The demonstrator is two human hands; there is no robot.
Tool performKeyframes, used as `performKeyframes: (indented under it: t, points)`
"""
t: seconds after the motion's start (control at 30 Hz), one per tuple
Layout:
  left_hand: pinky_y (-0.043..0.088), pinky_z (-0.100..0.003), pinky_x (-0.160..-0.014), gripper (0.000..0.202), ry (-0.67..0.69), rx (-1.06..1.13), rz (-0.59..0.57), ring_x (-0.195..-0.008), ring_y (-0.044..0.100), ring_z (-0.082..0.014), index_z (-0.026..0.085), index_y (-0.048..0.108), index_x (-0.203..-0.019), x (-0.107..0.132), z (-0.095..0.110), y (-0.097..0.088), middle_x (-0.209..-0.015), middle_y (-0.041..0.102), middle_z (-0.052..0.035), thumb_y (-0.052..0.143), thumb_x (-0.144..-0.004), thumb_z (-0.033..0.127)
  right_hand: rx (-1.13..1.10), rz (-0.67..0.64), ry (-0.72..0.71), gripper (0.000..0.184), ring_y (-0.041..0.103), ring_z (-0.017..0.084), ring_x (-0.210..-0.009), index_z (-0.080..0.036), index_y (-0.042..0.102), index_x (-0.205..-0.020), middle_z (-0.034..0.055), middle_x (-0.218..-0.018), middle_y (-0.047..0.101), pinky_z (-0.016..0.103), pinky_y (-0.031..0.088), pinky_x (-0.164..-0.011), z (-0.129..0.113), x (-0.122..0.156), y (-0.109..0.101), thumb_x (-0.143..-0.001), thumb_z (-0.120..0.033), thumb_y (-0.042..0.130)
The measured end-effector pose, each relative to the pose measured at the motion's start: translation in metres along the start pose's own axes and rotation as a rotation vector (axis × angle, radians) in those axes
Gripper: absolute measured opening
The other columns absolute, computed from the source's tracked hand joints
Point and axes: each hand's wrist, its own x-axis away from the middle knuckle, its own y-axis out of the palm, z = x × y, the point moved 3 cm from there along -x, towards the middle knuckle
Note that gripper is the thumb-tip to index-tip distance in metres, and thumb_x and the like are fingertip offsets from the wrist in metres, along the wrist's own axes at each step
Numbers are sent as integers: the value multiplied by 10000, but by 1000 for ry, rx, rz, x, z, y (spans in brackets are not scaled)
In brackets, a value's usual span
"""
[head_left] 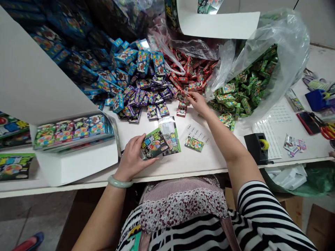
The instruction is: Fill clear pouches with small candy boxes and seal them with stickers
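Black printed packet (155, 143) lies over the front part of the white worktable (188, 164), set at an angle and overlapping a second green-edged packet (173, 143) on its right. Left hand (134, 153), with a pale green bangle (120, 182) at the wrist, grips the black packet at its left end, fingers along the upper side and thumb extended by the lower edge. Right hand (196, 102) is closed, thumb and fingertips pinching a red mini box (182, 97) at the front of the red pile (197, 71); whether that box is clear of the surface cannot be told. Just below it, a loose red carton (181, 109) lies flat. Right of the packets, a green mini box (194, 143) rests at the lower edge of a sheet of oval stickers (197, 131).

Purple boxes (146, 94) and blue boxes (127, 57) are heaped beyond the left hand; green boxes (252, 85) spill from a clear plastic bag (291, 45) at right. Farther left, an open white display carton (86, 160) contains a green, red, purple and blue row (75, 128). Farther right: black tape dispenser (255, 150), phone (309, 123), red-handled scissors (327, 131).
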Motion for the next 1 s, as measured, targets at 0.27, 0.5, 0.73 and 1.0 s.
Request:
performKeyframes:
  t: [0.27, 0.5, 0.73, 1.0]
  points:
    - [486, -506, -1042, 945, -19, 24, -39, -1202, 549, -341, 209, 328, -1496, -4, 1, 4, -1291, 533, -156, 708, -749, 646, -90, -334, 94, 470, 640, 211, -1061, -145, 662, -1266, 83, -1267, 683, 371, 473, -1008, 2, -2, 3, -848, -97, 452]
    - [486, -522, -1035, 944, -38, 40, -55, -1201, 546, -349, 221, 335, -1490, -2, -1, 4, -1293, 533, -158, 727, -736, 633, 190, 38, 183, 620, 522, 324, -1262, -77, 433, -1404, 222, -1343, 559, 463, 414, -1074, -20, 18, 8, -911, -427, 570]
    - [464, -522, -1061, 936, -17, 59, -41, -1217, 532, -345, 219, 335, -1487, -9, 6, 3, -1304, 527, -156, 712, -744, 646, 298, -24, 183, 755, 479, 392, -1254, -76, 470, -1351, 245, -1334, 537, 534, 416, -1044, -41, 28, 27, -759, -463, 734]
    - [459, -529, -1056, 979, -47, 51, -5, -1209, 524, -353, 202, 347, -1480, -5, 0, 2, -1294, 518, -169, 718, -713, 684, 36, -112, -476, 739, 410, 347, -1367, -267, 398, -1472, 119, -1472, 468, 559, 355, -1139, -84, 103, -31, -811, -447, 673]
